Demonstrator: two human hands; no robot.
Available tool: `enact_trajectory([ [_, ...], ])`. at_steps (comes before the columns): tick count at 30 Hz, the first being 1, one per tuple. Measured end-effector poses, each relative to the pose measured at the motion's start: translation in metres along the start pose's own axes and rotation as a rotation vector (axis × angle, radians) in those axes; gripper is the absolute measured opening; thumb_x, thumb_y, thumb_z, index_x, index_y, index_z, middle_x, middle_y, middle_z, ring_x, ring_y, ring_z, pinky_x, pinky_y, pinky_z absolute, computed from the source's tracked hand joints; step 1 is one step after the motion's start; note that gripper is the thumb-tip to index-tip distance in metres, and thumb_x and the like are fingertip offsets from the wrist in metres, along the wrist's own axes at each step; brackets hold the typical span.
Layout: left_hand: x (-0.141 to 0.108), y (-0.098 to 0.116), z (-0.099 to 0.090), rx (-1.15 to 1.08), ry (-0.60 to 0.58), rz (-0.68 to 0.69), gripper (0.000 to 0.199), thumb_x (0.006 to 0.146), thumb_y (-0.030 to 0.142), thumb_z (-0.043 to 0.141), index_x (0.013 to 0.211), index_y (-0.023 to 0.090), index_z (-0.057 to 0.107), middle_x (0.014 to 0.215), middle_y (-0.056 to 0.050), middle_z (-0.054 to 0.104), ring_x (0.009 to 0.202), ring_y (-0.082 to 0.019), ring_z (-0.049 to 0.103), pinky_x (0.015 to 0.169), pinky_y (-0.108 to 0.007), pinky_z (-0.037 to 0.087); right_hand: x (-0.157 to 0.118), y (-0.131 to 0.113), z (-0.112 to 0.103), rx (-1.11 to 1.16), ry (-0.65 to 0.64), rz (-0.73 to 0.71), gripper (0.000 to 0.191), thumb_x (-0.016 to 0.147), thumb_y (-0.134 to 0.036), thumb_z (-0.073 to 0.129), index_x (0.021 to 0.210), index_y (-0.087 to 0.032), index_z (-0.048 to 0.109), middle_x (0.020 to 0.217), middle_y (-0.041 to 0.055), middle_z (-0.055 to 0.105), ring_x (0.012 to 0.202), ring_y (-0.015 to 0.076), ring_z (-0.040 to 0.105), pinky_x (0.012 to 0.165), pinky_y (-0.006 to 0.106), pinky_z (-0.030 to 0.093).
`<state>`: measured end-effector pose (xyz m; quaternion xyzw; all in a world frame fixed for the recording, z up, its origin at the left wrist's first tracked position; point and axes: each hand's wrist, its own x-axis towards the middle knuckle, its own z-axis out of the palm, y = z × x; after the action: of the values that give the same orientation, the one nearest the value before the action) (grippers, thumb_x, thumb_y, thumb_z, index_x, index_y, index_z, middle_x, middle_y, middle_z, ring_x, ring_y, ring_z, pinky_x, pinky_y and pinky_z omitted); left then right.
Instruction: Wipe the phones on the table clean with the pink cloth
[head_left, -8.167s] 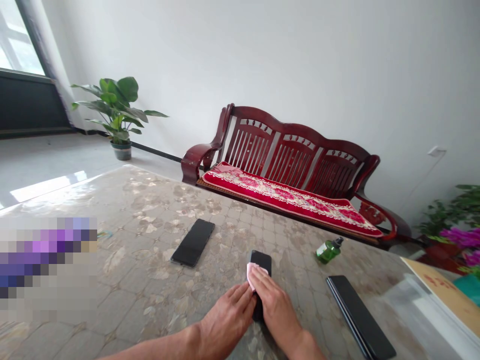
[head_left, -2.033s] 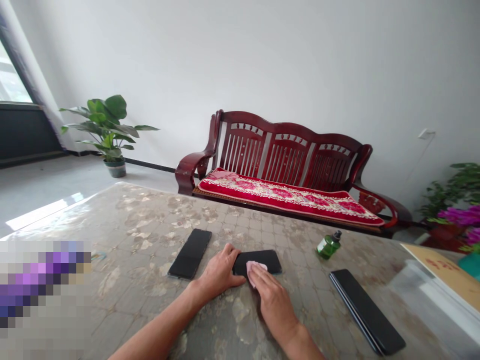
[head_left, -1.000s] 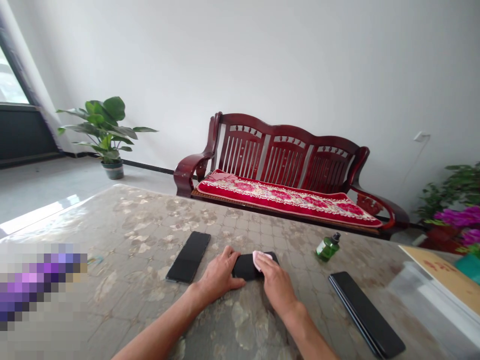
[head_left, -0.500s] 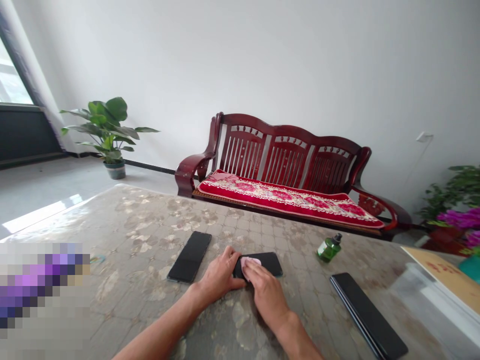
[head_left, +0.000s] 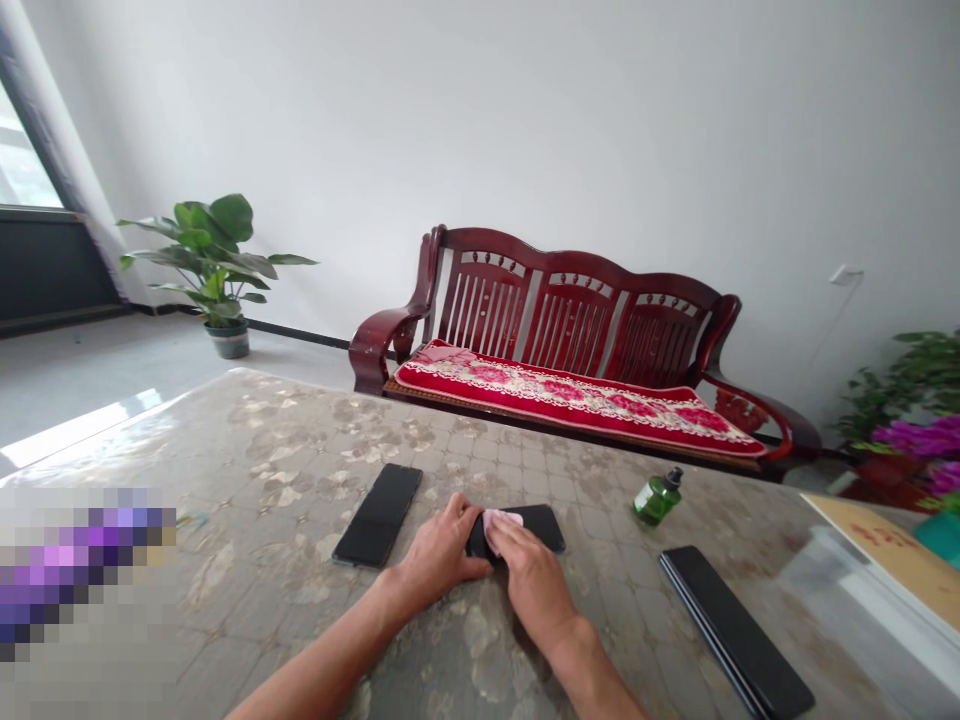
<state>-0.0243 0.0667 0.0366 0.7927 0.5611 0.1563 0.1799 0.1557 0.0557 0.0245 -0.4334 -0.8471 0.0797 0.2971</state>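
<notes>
Two bare, tapered forearms (head_left: 326,642), slim at the wrists (head_left: 391,590), with left grip (head_left: 441,548) and right grip (head_left: 536,578) equally bare

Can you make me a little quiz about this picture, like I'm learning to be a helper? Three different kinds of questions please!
1. Pick one: what does the right hand hold against the phone in the middle?
a) a spoon
b) a pink cloth
c) a paintbrush

2. True or false: the green bottle stands upright on the table.

3. Fill in the missing word: as we see it in the picture, the left hand is at the ____ end of that phone.

Key: 1. b; 2. true; 3. left.
</notes>
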Motion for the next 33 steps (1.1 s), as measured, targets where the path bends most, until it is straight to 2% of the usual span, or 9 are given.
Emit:
enact_trajectory([
  [6, -0.001, 0.002, 0.0, -0.004, 0.004, -0.016, 0.056, 0.071, 0.038, 0.075, 0.121, 0.023, 0.054, 0.119, -0.007, 0.052, 0.103, -0.026, 0.061, 0.088, -0.032, 0.047, 0.002, 0.035, -0.009, -0.012, 0.081, 0.206, 0.047, 0.086, -0.002, 0.035, 0.119, -0.013, 0.066, 0.124, 0.0144, 0.065, 0.115, 0.0223, 0.062, 0.102, 0.045, 0.048],
  [8, -0.001, 0.003, -0.002, -0.01, 0.0, -0.02, 0.055, 0.071, 0.037, 0.075, 0.12, 0.024, 0.054, 0.118, -0.007, 0.052, 0.103, -0.026, 0.061, 0.088, -0.031, 0.047, 0.005, 0.029, -0.007, -0.016, 0.072, 0.183, 0.048, 0.086, -0.002, 0.036, 0.121, -0.015, 0.066, 0.125, 0.0128, 0.065, 0.116, 0.0216, 0.061, 0.104, 0.044, 0.047],
  [12, -0.002, 0.005, -0.004, -0.032, -0.008, -0.018, 0.05, 0.071, 0.035, 0.073, 0.118, 0.024, 0.056, 0.116, -0.006, 0.053, 0.1, -0.024, 0.062, 0.086, -0.029, 0.047, 0.009, -0.007, 0.0, 0.01, -0.024, -0.001, 0.049, 0.085, -0.001, 0.041, 0.125, -0.02, 0.063, 0.127, 0.0077, 0.064, 0.12, 0.0175, 0.058, 0.107, 0.035, 0.043],
  [15, -0.002, 0.004, -0.003, -0.053, -0.007, -0.022, 0.056, 0.071, 0.034, 0.072, 0.123, 0.024, 0.052, 0.115, -0.006, 0.054, 0.101, -0.024, 0.062, 0.086, -0.029, 0.047, 0.011, -0.024, -0.004, 0.029, -0.08, -0.036, 0.047, 0.085, -0.002, 0.044, 0.122, -0.022, 0.065, 0.125, 0.006, 0.066, 0.118, 0.0169, 0.059, 0.105, 0.031, 0.044],
  [19, 0.0, -0.002, 0.001, -0.09, 0.011, -0.028, 0.083, 0.067, 0.03, 0.075, 0.139, 0.022, 0.036, 0.123, -0.009, 0.052, 0.108, -0.026, 0.059, 0.091, -0.032, 0.045, 0.01, -0.023, -0.019, 0.004, -0.106, 0.036, 0.045, 0.083, 0.0, 0.041, 0.105, -0.023, 0.073, 0.117, 0.0035, 0.07, 0.114, 0.0171, 0.062, 0.1, 0.029, 0.047],
  [22, 0.001, -0.007, 0.002, -0.128, 0.013, -0.015, 0.096, 0.064, 0.024, 0.075, 0.146, 0.024, 0.025, 0.124, -0.008, 0.053, 0.099, -0.023, 0.062, 0.088, -0.031, 0.047, 0.013, -0.019, -0.024, -0.008, -0.142, 0.055, 0.045, 0.081, 0.002, 0.041, 0.094, -0.024, 0.075, 0.111, 0.0023, 0.073, 0.111, 0.0175, 0.064, 0.094, 0.027, 0.05],
  [26, 0.001, -0.01, 0.002, -0.172, 0.012, 0.0, 0.102, 0.061, 0.02, 0.073, 0.148, 0.024, 0.02, 0.12, -0.006, 0.056, 0.082, -0.018, 0.063, 0.079, -0.028, 0.049, 0.025, -0.021, -0.011, -0.041, -0.12, 0.039, 0.042, 0.084, -0.002, 0.044, 0.104, -0.024, 0.073, 0.114, 0.0048, 0.071, 0.111, 0.0187, 0.064, 0.096, 0.029, 0.049],
  [29, 0.002, -0.011, 0.002, -0.182, 0.022, 0.002, 0.1, 0.061, 0.021, 0.073, 0.147, 0.021, 0.021, 0.12, -0.007, 0.055, 0.082, -0.018, 0.063, 0.078, -0.027, 0.049, 0.03, -0.024, -0.003, -0.035, -0.088, 0.017, 0.039, 0.087, -0.005, 0.045, 0.111, -0.022, 0.071, 0.118, 0.0066, 0.07, 0.114, 0.0188, 0.062, 0.104, 0.032, 0.044],
  [33, 0.002, -0.011, 0.004, -0.171, 0.031, 0.002, 0.095, 0.064, 0.026, 0.072, 0.145, 0.023, 0.023, 0.123, -0.008, 0.055, 0.086, -0.019, 0.064, 0.081, -0.028, 0.048, 0.017, -0.029, -0.009, 0.026, -0.128, -0.031, 0.041, 0.087, -0.004, 0.043, 0.113, -0.021, 0.07, 0.118, 0.0058, 0.07, 0.115, 0.0176, 0.061, 0.102, 0.03, 0.046],
])
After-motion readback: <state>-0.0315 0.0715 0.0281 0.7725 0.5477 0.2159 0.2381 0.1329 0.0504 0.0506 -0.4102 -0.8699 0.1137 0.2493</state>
